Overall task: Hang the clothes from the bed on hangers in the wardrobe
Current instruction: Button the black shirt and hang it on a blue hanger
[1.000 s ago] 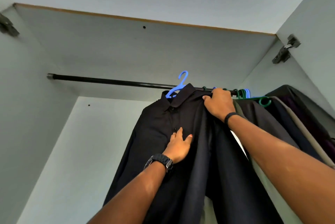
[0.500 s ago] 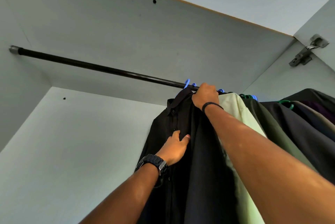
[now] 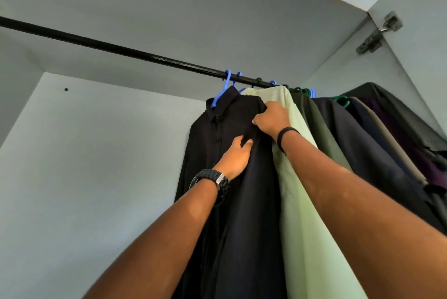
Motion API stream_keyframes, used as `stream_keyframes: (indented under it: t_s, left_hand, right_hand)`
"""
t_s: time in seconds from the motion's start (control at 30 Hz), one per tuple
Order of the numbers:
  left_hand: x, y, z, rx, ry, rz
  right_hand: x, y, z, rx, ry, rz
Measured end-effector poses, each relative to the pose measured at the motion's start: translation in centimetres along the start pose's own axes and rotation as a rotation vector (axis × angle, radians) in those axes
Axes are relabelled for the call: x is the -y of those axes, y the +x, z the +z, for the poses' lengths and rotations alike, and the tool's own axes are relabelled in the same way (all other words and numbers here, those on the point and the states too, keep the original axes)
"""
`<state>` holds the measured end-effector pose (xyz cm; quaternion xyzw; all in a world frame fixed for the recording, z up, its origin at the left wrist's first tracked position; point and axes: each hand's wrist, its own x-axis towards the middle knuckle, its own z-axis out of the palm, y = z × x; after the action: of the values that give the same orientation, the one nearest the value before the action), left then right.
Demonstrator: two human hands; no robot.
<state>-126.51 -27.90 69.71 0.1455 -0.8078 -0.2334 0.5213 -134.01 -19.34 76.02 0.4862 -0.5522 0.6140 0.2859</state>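
Risks at the rail: black shirt hangs from it on a blue hanger, leftmost of the garments. I see my right hand gripping its shoulder and my left hand pinching its front; a hard downward tug could slip the shirt off or unhook the hanger.

Metal door hinge at upper right, fixed where side panel meets door. Small dark hole, perhaps a shelf-pin socket, in pale back panel at left. Black wristwatch at centre; thin black wristband just right of it.
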Motion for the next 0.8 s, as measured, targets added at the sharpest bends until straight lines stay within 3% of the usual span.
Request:
stream_keyframes:
  t_s: [0.3, 0.57, 0.8]
  left_hand:
    - [-6.2, -15.0, 3.0, 0.078, 0.034, -0.248]
    - [-14.0, -32.6, 5.5, -0.113, 0.079, -0.385]
    - [-20.6, -48.8, 5.5, -0.26, 0.071, -0.478]
  right_hand:
    - [-3.8, -14.3, -7.8, 0.249, 0.239, 0.219]
    - [-3.3, -29.7, -16.5, 0.358, 0.658, 0.457]
    - [2.3, -42.6, -26.0, 0.504, 1.034, 0.563]
